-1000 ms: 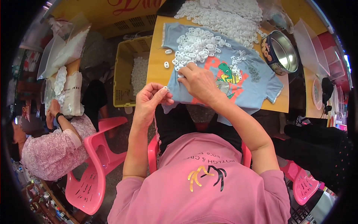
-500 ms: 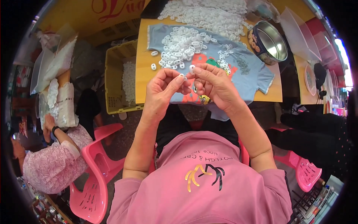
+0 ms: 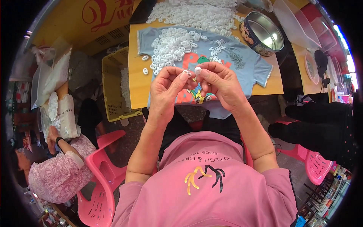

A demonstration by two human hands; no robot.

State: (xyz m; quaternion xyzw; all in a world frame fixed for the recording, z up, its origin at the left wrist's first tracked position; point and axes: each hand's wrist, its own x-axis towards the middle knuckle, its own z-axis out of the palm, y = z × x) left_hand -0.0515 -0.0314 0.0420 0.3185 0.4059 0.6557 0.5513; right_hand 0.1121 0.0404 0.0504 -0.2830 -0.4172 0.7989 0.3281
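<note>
Above the near edge of the table, my left hand [image 3: 168, 85] pinches a small white plastic piece with a hole [image 3: 187, 72] between thumb and forefinger. Close beside it, my right hand [image 3: 221, 83] grips a rounded white plastic piece [image 3: 197, 70]. A small gap separates the two pieces. Beneath the hands lies a blue T-shirt [image 3: 145, 39] with a coloured cartoon print. On the shirt are a heap of white oval two-holed pieces [image 3: 172, 47], several small squarish white pieces [image 3: 217, 50] and a little pile of thin grey bits [image 3: 237, 60], too small to name.
A larger heap of white pieces [image 3: 193, 15] covers the table's far side. Right of it stands a round metal tin [image 3: 264, 34]. A yellow crate [image 3: 113, 96] sits to the left. Another person [image 3: 62, 170] works at the left, near a pink chair [image 3: 100, 189].
The view has shifted, so the table and shirt appear further left and higher. Both hands stay together, each with its white piece, and the gap between the pieces shows more plainly.
</note>
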